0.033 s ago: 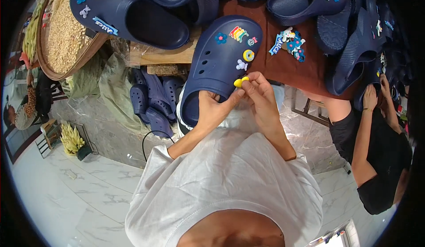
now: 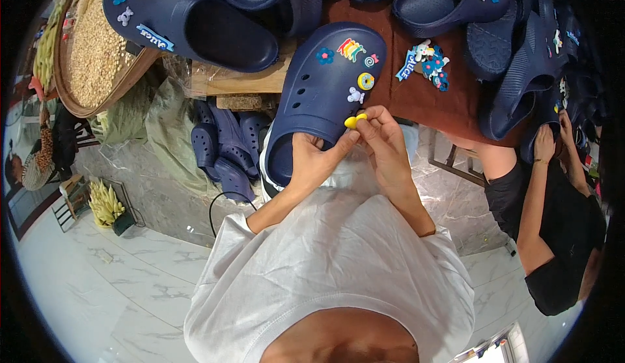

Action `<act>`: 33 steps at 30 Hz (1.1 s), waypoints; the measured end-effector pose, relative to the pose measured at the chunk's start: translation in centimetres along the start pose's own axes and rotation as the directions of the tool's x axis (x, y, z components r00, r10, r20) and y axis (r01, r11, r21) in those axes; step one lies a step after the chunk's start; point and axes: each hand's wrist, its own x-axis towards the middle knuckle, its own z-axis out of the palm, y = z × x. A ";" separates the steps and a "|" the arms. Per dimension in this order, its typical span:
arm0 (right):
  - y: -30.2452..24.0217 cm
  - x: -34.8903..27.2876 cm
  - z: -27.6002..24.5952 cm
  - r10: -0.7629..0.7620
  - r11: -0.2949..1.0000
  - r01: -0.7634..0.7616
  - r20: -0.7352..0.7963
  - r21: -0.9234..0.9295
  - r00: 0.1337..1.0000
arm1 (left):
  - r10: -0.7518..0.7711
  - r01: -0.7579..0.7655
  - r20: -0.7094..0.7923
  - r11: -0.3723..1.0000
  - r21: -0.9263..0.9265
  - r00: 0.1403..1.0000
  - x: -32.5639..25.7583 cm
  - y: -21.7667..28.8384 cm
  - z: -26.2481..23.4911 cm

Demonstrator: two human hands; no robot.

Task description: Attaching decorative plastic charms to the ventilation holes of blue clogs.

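A navy clog [image 2: 312,83] lies toe-up at the edge of a brown table [image 2: 416,106]. Its top carries a rainbow charm, a blue flower, a yellow ring and a small white figure. My left hand [image 2: 311,160] grips the clog at the rim of its foot opening. My right hand [image 2: 385,143] pinches a small yellow charm [image 2: 355,121] against the clog's right side, just below the white figure. The fingertips of both hands meet at that charm.
Several more navy clogs [image 2: 195,21] crowd the table, and a loose pile of charms [image 2: 426,63] lies right of my clog. A round basket of grain [image 2: 91,50] sits far left. More clogs [image 2: 221,148] lie under the table. Another person in black [image 2: 553,226] stands at the right.
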 end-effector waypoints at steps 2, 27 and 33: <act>0.1 0.0 -0.6 -0.010 0.995 0.012 0.020 -0.099 1.000 | -0.007 0.007 -0.009 1.000 -0.008 1.000 -0.1 0.2 0.1; 0.5 1.6 -0.4 -0.016 0.995 0.010 0.063 0.099 0.998 | 0.022 -0.021 -0.118 1.000 0.013 0.993 -0.5 -0.2 0.6; 0.5 1.6 -0.4 -0.045 0.996 0.042 0.042 0.076 0.998 | 0.024 -0.023 -0.134 1.000 0.006 0.991 -0.4 -0.1 0.9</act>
